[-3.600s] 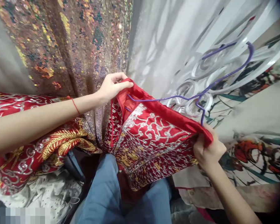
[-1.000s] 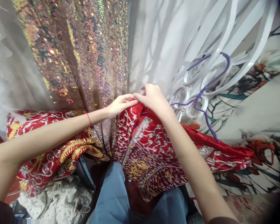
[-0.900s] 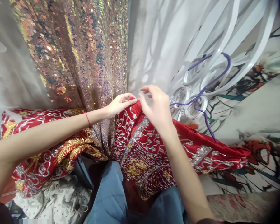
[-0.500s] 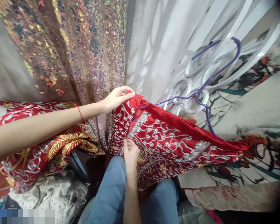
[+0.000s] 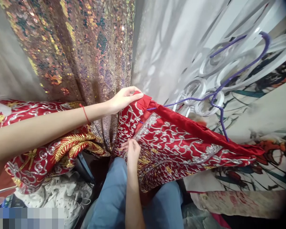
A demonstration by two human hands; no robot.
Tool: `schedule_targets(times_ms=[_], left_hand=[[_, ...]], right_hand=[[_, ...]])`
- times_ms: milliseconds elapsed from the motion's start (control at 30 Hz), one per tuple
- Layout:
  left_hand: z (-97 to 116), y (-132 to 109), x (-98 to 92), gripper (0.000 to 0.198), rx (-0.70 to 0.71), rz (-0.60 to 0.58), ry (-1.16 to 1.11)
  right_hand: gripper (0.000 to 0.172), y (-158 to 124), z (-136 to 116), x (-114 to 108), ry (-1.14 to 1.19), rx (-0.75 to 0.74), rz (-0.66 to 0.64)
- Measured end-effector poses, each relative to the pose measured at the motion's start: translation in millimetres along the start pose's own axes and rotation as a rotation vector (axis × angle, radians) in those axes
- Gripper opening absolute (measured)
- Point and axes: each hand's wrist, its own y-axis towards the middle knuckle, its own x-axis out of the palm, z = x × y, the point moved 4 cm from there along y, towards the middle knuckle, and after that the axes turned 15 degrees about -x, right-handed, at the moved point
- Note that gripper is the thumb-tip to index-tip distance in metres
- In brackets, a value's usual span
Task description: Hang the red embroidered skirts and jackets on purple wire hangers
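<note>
Shimmering sequined cloth [image 5: 97, 47] fills the upper left of the frame. From the centre toward the right edge stretches the red embroidered garment [image 5: 173, 140], above my blue-clad legs [image 5: 112, 194] at bottom centre. A purple hanger [image 5: 214, 94] runs from the upper right to its red top edge. My left hand [image 5: 124, 99], near the centre, pinches a corner of that edge between thumb and fingers. Below it, my right hand [image 5: 133, 151] has its fingers drawn together against the garment; I can't tell whether they grip it. A thin red string [image 5: 85, 113] circles my left wrist.
</note>
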Motion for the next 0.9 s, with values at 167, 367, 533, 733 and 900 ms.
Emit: schedule_targets(times_ms=[167, 367, 533, 733, 900], left_hand=[[1, 1, 0.3, 0.007, 0.018, 0.000, -0.021], [4, -1, 0.0, 0.006, 0.038, -0.003, -0.024], [4, -1, -0.2, 0.008, 0.056, -0.010, -0.013], [2, 2, -0.1, 0.012, 0.120, -0.014, 0.085], [16, -3, -1.9, 0.021, 0.290, 0.036, 0.491]], right_hand=[[0.034, -16, -11, -2, 0.115, 0.087, -0.030], [0.028, -27, -45, 2, 0.091, 0.036, -0.042], [0.026, -19, -65, 5, 0.067, -0.013, -0.015], [0.025, -15, -73, -2, 0.044, -0.075, 0.034], [0.024, -27, -63, 2, 0.070, -0.053, 0.007]])
